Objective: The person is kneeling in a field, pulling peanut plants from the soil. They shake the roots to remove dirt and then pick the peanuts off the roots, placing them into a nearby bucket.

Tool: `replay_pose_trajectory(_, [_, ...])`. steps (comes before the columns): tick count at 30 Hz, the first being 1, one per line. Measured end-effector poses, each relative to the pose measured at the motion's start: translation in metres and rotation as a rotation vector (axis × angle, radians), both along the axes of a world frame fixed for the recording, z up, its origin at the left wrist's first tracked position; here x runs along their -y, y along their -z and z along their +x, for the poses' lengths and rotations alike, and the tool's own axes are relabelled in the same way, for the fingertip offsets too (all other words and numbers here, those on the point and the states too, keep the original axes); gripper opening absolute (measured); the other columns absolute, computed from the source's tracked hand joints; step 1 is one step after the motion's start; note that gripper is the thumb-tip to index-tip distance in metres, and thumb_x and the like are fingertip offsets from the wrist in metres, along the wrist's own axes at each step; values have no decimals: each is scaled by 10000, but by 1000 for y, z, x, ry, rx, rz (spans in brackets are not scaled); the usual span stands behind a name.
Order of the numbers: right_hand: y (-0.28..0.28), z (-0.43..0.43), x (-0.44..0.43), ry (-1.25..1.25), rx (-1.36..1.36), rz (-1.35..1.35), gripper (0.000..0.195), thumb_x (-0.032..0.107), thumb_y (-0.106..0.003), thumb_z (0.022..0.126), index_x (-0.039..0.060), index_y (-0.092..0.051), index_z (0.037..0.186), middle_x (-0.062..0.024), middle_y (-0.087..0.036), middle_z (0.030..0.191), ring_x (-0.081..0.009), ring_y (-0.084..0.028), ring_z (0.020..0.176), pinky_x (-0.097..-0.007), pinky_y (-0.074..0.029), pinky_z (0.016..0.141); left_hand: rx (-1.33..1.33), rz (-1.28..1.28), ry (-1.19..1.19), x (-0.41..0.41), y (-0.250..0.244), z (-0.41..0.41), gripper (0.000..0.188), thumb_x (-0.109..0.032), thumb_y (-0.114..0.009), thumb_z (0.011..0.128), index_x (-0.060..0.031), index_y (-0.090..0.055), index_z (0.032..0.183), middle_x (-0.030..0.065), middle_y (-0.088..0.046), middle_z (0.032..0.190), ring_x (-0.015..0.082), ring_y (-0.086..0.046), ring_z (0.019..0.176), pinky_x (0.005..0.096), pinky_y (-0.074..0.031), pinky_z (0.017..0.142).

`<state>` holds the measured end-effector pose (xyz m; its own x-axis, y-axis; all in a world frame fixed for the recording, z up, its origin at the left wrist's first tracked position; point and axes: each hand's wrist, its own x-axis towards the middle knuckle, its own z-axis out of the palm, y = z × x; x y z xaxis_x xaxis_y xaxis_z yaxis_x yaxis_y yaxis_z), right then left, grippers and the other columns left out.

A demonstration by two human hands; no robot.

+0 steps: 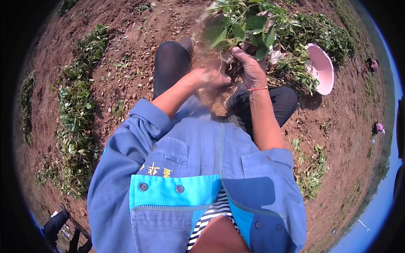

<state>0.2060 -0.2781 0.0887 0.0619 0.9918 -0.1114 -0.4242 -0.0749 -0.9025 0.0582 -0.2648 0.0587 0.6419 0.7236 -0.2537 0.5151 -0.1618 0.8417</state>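
Observation:
A bunch of leafy green plants (250, 30), its stems and roots towards the body, is held up in front of me. My right-hand side of the picture shows my right hand (253, 68), with a red string at the wrist, closed around the stems with the thumb on top. Coming from the other side, my left hand (212, 76) is at the pale roots just below the leaves; it is blurred, and whether its fingers grip anything is hard to see. A pink scalloped basin (322, 69) lies tilted beside the plants on the right.
Heaped pulled plants (329, 38) lie behind the basin. A long row of leafy plants (76, 126) runs down the left over reddish, stony soil (126, 79). Other people (373, 64) are far off at right; a person's dark-clothed legs (57, 224) show at lower left.

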Motion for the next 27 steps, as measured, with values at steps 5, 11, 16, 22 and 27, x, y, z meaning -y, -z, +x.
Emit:
replay_pose_trajectory(5, [17,2,-21,355,362,114,196,-22,-673,721,25,-598,896,-24,-607,830,-112,-560,709,-274,-474,640,-140,351,44,5,28,-6,614,-348,-560,817,18,-339,1257,159,-589,1008,210,-547,911,345,-452,788])
replay_pose_trajectory(11, [29,-9,-19,607,452,145,201,13,-665,739,23,-586,924,-25,-594,861,-123,-530,758,-253,-432,684,271,123,-236,24,8,15,550,-196,-668,744,108,-410,1123,211,-560,942,165,-566,838,297,-463,749])
replay_pose_trajectory(16, [15,-25,-8,10,358,166,170,16,-658,746,3,-595,904,-44,-608,841,-112,-544,755,-241,-457,669,77,435,-241,-2,51,28,219,-139,-523,821,35,-547,951,137,-599,803,222,-598,698,341,-477,626])
replay_pose_trajectory(22, [-40,-9,-1,-321,651,374,500,328,-662,797,-8,-550,1150,-113,-658,857,-104,-615,755,-248,-483,636,698,-527,-628,0,15,1,240,-233,-602,801,-36,-578,935,79,-586,876,153,-565,728,286,-465,571])
replay_pose_trajectory(27, [-27,24,9,-111,303,5,261,241,-618,849,6,-614,961,-28,-632,785,-59,-567,687,-190,-448,592,1055,-864,-715,-4,11,-17,213,-95,-564,777,-2,-572,969,107,-626,909,236,-632,750,406,-559,650])
